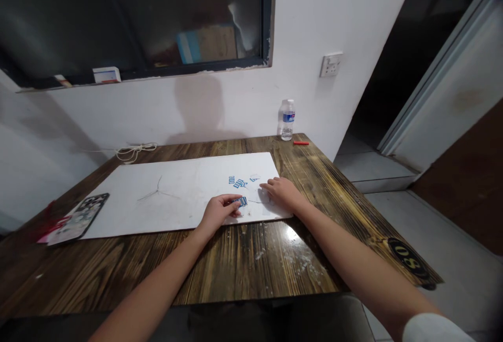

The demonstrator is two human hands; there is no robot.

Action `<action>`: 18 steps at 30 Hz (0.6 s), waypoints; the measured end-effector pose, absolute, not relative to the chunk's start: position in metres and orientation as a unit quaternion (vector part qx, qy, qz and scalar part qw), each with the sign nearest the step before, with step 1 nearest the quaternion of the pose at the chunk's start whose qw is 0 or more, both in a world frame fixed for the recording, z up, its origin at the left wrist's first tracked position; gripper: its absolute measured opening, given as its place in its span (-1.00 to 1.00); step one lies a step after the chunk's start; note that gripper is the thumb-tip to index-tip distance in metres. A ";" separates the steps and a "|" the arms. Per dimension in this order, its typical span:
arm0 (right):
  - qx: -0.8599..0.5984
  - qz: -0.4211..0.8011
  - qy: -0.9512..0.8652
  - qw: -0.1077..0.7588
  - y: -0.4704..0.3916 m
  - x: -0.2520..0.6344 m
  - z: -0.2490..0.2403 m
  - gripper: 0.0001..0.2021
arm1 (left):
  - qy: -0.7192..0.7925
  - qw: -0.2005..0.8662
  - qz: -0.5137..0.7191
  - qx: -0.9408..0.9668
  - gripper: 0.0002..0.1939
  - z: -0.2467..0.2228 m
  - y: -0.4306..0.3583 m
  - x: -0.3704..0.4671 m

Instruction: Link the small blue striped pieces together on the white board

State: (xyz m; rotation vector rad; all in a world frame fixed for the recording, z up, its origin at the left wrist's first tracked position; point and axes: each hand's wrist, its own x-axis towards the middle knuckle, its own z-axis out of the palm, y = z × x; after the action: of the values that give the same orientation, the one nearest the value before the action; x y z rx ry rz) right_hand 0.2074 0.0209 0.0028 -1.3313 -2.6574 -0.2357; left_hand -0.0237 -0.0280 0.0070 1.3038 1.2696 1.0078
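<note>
A wooden table [220, 268] fills the lower half of the frame, set against a white wall, with a long white board [188, 174] lying flat on it. Just right of the frame's centre, the person's left hand [223, 210] pinches a small blue-and-white piece [242, 201] between thumb and fingers, low over the board; the fingers hide part of it. Just beyond lie several loose blue-and-white pieces [238, 183], some touching or overlapping. The right hand [280, 191] reaches over the board's right end, fingers slightly bent, covering part of that edge; whether its fingertips grip anything, I cannot tell. A thin dark line shows between the hands, and a three-armed dark mark [157, 191] is on the board's left half.

At the lower left, a patterned flat item [80, 219] overlaps the board's left end, with something red beside it. A coiled pale cable [135, 151] lies at the table's far left edge. Right of centre, near the wall, a clear bottle [287, 122] stands upright with a red stick-like object [301, 143] just beside it. At upper left, a small white box [107, 75] sits on the window ledge.
</note>
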 end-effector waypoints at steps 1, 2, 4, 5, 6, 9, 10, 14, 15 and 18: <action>-0.443 -0.078 -0.889 0.084 0.021 0.208 0.003 -0.65 | 0.526 0.507 0.419 0.539 -0.64 0.007 -0.028 -0.024; -0.440 -0.078 -0.890 0.087 0.022 0.208 0.003 -0.64 | 0.526 0.508 0.420 0.537 -0.64 0.007 -0.028 -0.023; -0.433 -0.074 -0.894 0.085 0.023 0.209 0.002 -0.69 | 0.528 0.510 0.420 0.535 -0.65 0.007 -0.028 -0.023; -0.430 -0.073 -0.896 0.085 0.024 0.210 0.002 -0.72 | 0.529 0.510 0.420 0.534 -0.65 0.007 -0.028 -0.023; -0.428 -0.073 -0.897 0.087 0.024 0.211 0.001 -0.74 | 0.529 0.509 0.420 0.533 -0.65 0.007 -0.029 -0.023; -0.427 -0.076 -0.896 0.100 0.027 0.213 -0.001 -0.75 | 0.529 0.506 0.422 0.535 -0.64 0.009 -0.029 -0.023; -0.426 -0.076 -0.896 0.102 0.027 0.213 -0.001 -0.74 | 0.529 0.504 0.422 0.536 -0.63 0.009 -0.029 -0.023; -0.428 -0.071 -0.897 0.087 0.029 0.214 -0.001 -0.75 | 0.529 0.503 0.421 0.539 -0.61 0.008 -0.028 -0.024; -0.429 -0.070 -0.897 0.082 0.029 0.214 0.000 -0.75 | 0.529 0.504 0.421 0.538 -0.61 0.008 -0.028 -0.024; -0.430 -0.069 -0.898 0.069 0.028 0.212 0.002 -0.75 | 0.531 0.503 0.422 0.536 -0.61 0.008 -0.028 -0.024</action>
State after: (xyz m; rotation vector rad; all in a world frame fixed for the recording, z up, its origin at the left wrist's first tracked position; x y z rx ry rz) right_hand 0.2123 0.0282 0.0018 -1.2940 -2.7024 -0.2092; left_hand -0.0239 -0.0281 0.0084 1.2933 1.2817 1.0194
